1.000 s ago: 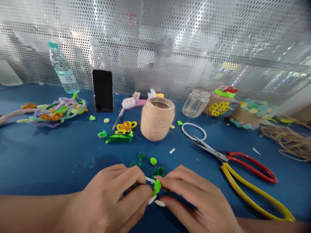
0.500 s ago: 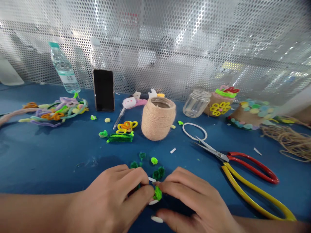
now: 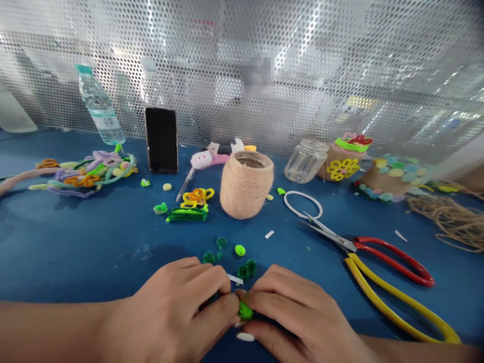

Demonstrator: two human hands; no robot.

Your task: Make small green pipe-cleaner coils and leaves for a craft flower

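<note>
A bright green fuzzy piece [image 3: 245,311], like a bit of bent pipe cleaner, is pinched between the fingertips of both hands low in the view. My left hand [image 3: 177,307] is closed on its left side, and my right hand [image 3: 302,315] grips it from the right with thumb and fingers. Just beyond the fingers lie dark green fuzzy balls [image 3: 247,270] and a lime green ball [image 3: 240,250]. A thin white strip [image 3: 235,279] lies by my left fingertips. Farther back stands a twine-wrapped jar [image 3: 246,189].
Scissors [image 3: 346,244] with red and yellow handles lie open at right, beside a white ring [image 3: 303,204]. Behind stand a glass jar [image 3: 305,164], a phone [image 3: 162,141] and a bottle [image 3: 101,111]. Pipe cleaners [image 3: 86,174] lie left; loose twine [image 3: 449,217] lies right.
My right thumb has moved up and closed against the green piece, which now shows smaller and rounder between the fingertips. The left hand has barely moved.
</note>
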